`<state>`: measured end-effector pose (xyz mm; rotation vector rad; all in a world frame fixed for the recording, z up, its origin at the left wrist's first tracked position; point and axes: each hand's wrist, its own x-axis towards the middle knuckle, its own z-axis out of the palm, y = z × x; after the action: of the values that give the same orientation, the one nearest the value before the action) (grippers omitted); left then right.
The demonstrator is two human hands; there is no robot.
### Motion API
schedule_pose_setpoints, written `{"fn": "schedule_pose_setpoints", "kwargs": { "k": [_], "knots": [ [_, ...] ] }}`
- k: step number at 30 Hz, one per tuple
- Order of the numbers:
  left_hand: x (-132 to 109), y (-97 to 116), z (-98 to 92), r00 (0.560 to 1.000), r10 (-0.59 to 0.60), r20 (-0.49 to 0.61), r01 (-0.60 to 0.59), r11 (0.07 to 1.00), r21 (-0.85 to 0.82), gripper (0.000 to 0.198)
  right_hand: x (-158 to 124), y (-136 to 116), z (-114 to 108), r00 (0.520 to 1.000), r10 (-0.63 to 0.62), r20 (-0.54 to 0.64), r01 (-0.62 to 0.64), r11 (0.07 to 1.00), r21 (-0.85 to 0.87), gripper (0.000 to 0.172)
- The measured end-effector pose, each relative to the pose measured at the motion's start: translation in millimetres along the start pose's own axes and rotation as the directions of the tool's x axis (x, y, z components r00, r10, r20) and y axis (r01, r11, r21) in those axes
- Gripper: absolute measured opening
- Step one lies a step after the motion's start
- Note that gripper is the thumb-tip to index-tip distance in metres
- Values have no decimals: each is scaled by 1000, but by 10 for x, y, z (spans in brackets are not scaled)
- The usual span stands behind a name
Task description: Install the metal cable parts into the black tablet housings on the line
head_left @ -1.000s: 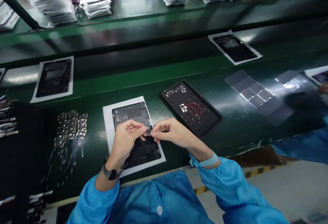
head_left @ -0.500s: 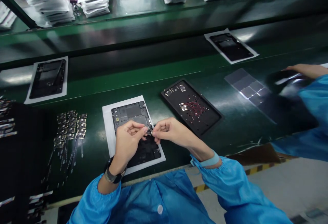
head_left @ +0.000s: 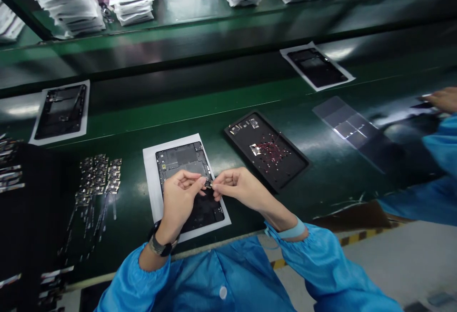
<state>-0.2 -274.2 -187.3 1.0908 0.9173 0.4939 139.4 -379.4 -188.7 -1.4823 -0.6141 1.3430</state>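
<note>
Between my two hands is a small circuit board (head_left: 207, 183), held above a black tablet housing (head_left: 185, 157). My left hand (head_left: 181, 193) pinches the board's left side between thumb and forefinger. Fingertips of my right hand (head_left: 237, 186) are pinched together at its right edge; whatever small part they grip there is too tiny to make out. Under the housing lies a white sheet (head_left: 152, 179). My hands hide the middle of the housing.
Right of the housing, a black tray (head_left: 293, 171) holds red-wired small parts. Several circuit boards with ribbon cables (head_left: 98, 174) lie at left. Two more housings (head_left: 62, 110) (head_left: 316, 67) rest on sheets farther back. Clear plastic film (head_left: 352, 129) and a co-worker's hand (head_left: 444, 99) are at right.
Both housings at the back have shifted slightly left. The co-worker's hand at right has moved and now holds something thin. My hands stay nearly in place around the board.
</note>
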Motion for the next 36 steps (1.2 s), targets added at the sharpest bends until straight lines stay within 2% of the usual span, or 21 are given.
{"fn": "schedule_pose_setpoints", "kwargs": {
  "k": [9, 17, 22, 25, 28, 31, 33, 36],
  "knots": [
    [17, -29, -2, 998, -50, 38, 53, 995, -85, 26, 9, 43, -32, 998, -11, 63, 4, 994, 107, 36],
    [4, 38, 9, 999, 29, -14, -28, 996, 84, 18, 81, 41, -65, 994, -17, 109, 6, 995, 101, 35],
    [42, 5, 7, 999, 38, 11, -39, 988, 147, 20, 117, 65, -94, 985, -6, 175, -19, 990, 143, 37],
    [38, -45, -16, 996, 72, 44, -79, 976, 204, 24, 130, 96, -83, 988, -9, 155, -16, 987, 161, 41],
    [-21, -90, -54, 978, 184, 95, -206, 913, 352, 29, 133, 101, -36, 996, -42, 85, 29, 989, 148, 41],
    [-99, -118, -78, 933, 315, 175, -360, 787, 501, 28, 122, 74, 15, 997, -78, 26, 75, 991, 106, 42],
    [-137, -129, -73, 912, 369, 177, -403, 732, 549, 29, 110, 53, 38, 996, -90, 1, 90, 992, 89, 42],
    [-160, -139, -45, 906, 398, 147, -406, 710, 575, 34, 89, 34, 56, 994, -102, -28, 104, 992, 73, 42]
  ]
}}
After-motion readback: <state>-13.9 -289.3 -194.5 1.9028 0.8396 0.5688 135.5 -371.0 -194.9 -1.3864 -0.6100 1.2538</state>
